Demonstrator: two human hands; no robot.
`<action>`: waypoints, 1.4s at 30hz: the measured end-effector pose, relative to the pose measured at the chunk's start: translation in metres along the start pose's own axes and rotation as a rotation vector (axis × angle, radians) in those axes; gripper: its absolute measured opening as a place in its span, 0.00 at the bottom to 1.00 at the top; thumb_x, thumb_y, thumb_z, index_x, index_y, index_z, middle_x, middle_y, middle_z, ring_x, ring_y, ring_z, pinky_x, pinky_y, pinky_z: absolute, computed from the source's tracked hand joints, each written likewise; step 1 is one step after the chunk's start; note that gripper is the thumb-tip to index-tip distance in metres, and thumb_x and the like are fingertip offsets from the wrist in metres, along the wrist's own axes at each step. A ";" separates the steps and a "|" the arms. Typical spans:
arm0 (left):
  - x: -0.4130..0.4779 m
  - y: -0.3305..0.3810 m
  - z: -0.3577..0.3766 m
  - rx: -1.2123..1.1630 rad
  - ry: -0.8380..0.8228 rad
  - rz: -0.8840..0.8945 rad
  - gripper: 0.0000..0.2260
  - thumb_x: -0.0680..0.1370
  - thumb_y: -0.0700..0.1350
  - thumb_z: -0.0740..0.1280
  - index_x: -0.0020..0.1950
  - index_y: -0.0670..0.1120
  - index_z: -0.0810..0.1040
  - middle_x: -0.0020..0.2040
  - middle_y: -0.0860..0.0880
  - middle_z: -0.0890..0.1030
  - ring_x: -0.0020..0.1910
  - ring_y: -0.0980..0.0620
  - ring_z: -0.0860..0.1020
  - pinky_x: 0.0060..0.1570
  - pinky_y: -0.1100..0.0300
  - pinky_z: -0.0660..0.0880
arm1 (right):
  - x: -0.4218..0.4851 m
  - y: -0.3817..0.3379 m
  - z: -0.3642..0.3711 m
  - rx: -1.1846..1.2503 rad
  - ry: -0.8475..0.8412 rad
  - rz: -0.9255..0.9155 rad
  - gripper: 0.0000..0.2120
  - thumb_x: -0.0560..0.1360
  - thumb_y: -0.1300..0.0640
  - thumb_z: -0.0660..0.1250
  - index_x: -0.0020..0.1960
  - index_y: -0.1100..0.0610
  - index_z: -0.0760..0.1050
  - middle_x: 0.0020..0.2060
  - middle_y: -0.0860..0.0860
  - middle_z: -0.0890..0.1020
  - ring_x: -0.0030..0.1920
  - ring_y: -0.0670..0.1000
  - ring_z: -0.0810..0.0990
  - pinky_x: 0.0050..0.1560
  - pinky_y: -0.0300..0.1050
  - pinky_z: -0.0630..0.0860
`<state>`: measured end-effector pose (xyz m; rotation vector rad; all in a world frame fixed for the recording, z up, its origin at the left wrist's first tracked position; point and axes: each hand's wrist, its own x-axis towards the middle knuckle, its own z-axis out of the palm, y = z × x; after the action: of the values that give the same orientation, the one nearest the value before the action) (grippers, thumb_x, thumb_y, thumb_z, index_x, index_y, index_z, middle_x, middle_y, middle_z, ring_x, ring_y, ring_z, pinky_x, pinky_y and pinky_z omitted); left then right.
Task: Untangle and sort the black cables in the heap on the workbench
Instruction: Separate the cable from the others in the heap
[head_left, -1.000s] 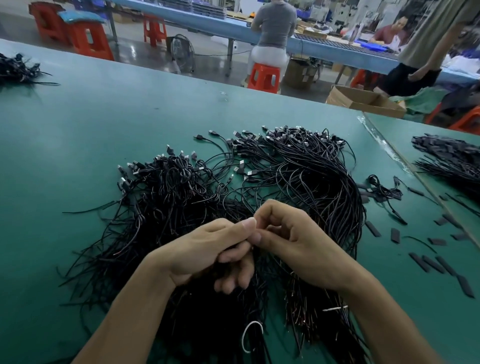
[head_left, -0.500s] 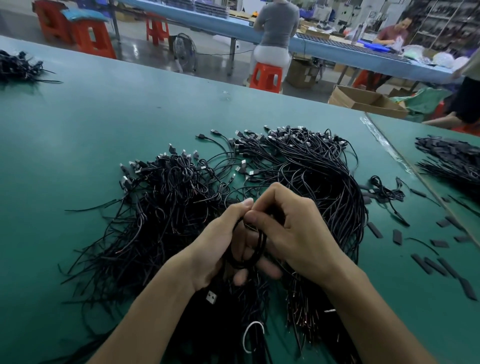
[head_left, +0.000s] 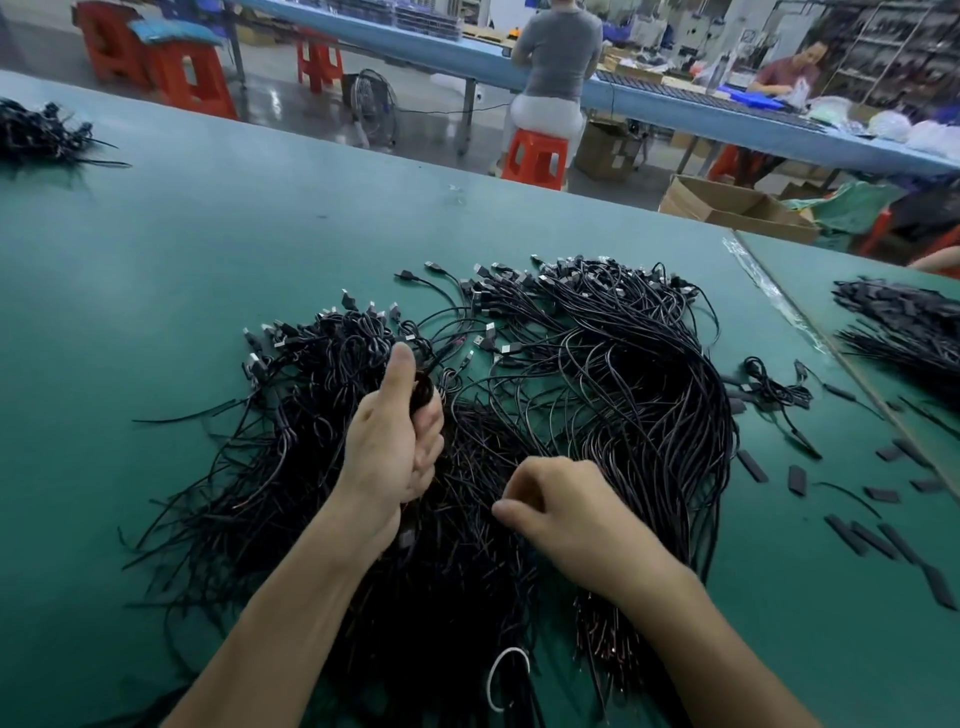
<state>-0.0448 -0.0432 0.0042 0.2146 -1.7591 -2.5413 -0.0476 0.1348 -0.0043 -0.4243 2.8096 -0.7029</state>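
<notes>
A big heap of thin black cables (head_left: 597, 374) with silver-tipped plugs covers the middle of the green workbench (head_left: 182, 270). My left hand (head_left: 395, 441) is raised over the heap's left part, thumb up, and grips a small coiled black cable (head_left: 426, 389) in its fist. My right hand (head_left: 561, 514) lies lower and nearer to me on the heap, fingers curled, pinching thin cable strands. A tidier bunch of cables (head_left: 322, 358) with plugs pointing away lies left of the main heap.
Short black sleeve pieces (head_left: 872, 535) are scattered at the right. Another cable pile (head_left: 904, 327) lies on the adjoining bench, a small one (head_left: 36, 135) far left. A white loop (head_left: 506, 680) sits near the front edge. People sit at a blue bench (head_left: 675, 109) behind.
My hands have come apart. The left hand moved up and left carrying the coiled cable; the right hand dropped down onto the heap.
</notes>
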 end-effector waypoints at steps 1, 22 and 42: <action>0.001 0.000 0.001 -0.002 0.013 0.008 0.27 0.76 0.68 0.53 0.25 0.51 0.66 0.21 0.53 0.61 0.17 0.58 0.56 0.17 0.68 0.52 | 0.000 -0.001 0.005 0.004 -0.005 0.000 0.10 0.77 0.44 0.69 0.48 0.51 0.80 0.40 0.44 0.82 0.42 0.44 0.81 0.48 0.49 0.81; 0.002 -0.004 -0.002 -0.057 -0.155 0.141 0.19 0.77 0.63 0.55 0.34 0.54 0.75 0.28 0.57 0.64 0.24 0.60 0.59 0.20 0.69 0.59 | -0.007 -0.001 0.021 0.065 -0.110 0.004 0.19 0.70 0.38 0.74 0.54 0.48 0.80 0.39 0.44 0.82 0.41 0.42 0.80 0.47 0.46 0.81; 0.000 -0.003 0.000 -0.003 -0.119 0.122 0.25 0.80 0.63 0.54 0.28 0.52 0.68 0.24 0.56 0.61 0.21 0.57 0.54 0.19 0.66 0.53 | -0.013 -0.013 0.008 0.047 -0.075 -0.052 0.12 0.73 0.40 0.72 0.47 0.49 0.82 0.37 0.43 0.82 0.40 0.42 0.80 0.45 0.48 0.81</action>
<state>-0.0447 -0.0423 0.0015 -0.0441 -1.7485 -2.5178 -0.0303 0.1247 -0.0031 -0.5060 2.7149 -0.7461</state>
